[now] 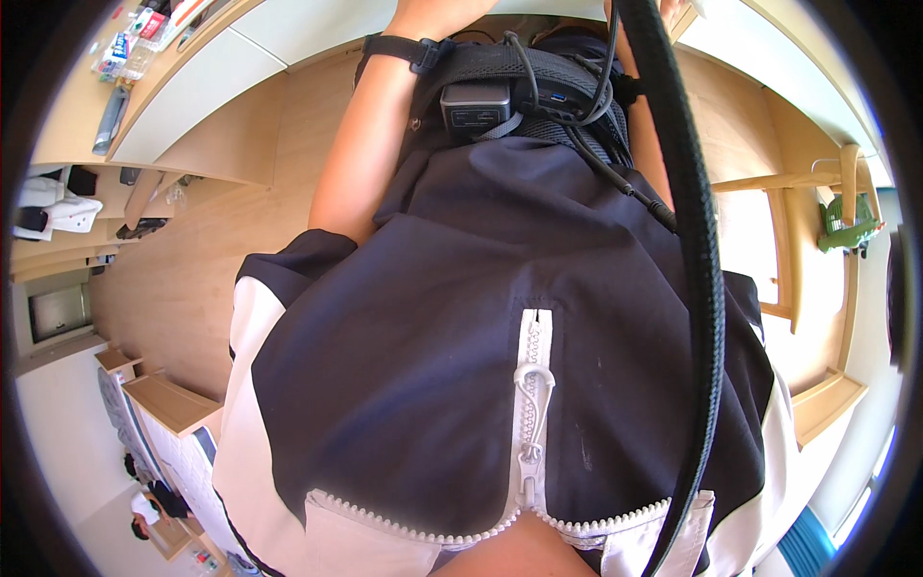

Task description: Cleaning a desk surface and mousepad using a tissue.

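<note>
My left hand (444, 13) reaches the top edge of the head view, over the pale desk edge. Its fingers are cut off by the frame, so what it may hold is hidden. A black strap (404, 50) circles that wrist. Of my right hand (670, 10), only a sliver shows at the top, beside a thick black braided cable (687, 173). Something small and white (696, 8) is next to it, too cut off to name. Between my forearms, a black box (475, 108) and thin cables sit on a dark mesh belt (567, 125) at my waist.
A clear bottle (142, 60) and a grey-blue slim object (112, 119) lie on the desk at the upper left. White and dark clothes (67, 207) fill a shelf below. At the right stand a wooden chair (784, 250) and a green basket (846, 226).
</note>
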Tool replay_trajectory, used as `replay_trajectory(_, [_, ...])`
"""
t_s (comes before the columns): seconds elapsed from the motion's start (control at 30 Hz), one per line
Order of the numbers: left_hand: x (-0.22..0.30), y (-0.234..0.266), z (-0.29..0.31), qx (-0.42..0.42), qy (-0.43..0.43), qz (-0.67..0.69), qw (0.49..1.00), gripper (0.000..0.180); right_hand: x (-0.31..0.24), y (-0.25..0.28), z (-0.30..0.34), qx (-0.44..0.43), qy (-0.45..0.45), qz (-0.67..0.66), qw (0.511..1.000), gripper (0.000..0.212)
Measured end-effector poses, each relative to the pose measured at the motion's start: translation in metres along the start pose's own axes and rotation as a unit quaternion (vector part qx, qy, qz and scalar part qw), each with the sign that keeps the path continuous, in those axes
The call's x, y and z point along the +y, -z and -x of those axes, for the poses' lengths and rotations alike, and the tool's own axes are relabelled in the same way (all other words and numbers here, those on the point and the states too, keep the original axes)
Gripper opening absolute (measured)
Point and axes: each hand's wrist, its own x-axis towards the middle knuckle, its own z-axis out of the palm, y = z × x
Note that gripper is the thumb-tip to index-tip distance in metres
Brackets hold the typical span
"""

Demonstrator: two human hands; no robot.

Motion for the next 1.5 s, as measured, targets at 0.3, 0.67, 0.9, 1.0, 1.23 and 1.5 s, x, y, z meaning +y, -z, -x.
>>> replay_trajectory(0.3, [-0.0039, -0.0001, -0.002, 0.017, 0.003, 0.015, 1.0, 0.035, -0.0014, -0.0026, -0.0008, 0.004, -0.01, 0.003, 1.0, 0.1])
replay_trajectory(0.67, [-0.0034, 0.0002, -0.0013, 0.005, 0.006, 0.003, 1.0, 0.035, -0.0002, -0.003, -0.0007, 0.013, -0.001, 0.006, 1.0, 0.1])
replay_trajectory(0.9, [-0.0026, -0.0004, -0.0012, 0.002, 0.001, 0.007, 1.0, 0.034, -0.0025, 0.0006, -0.0004, 0.018, 0.001, -0.001, 1.0, 0.099])
replay_trajectory(1.0, [-0.0026, 0.0011, -0.0017, 0.001, -0.002, 0.009, 1.0, 0.034, -0.0034, 0.0004, -0.0007, 0.014, -0.002, 0.015, 1.0, 0.099])
replay_trajectory(1.23, [-0.0025, 0.0018, -0.0029, 0.003, -0.002, 0.01, 1.0, 0.034, -0.0047, -0.0011, -0.0009, 0.011, -0.015, 0.006, 1.0, 0.099])
replay_trajectory(1.5, [-0.0044, -0.0008, -0.0024, 0.008, -0.009, 0.008, 1.0, 0.035, -0.0057, -0.0001, -0.001, 0.013, -0.02, 0.012, 1.0, 0.099])
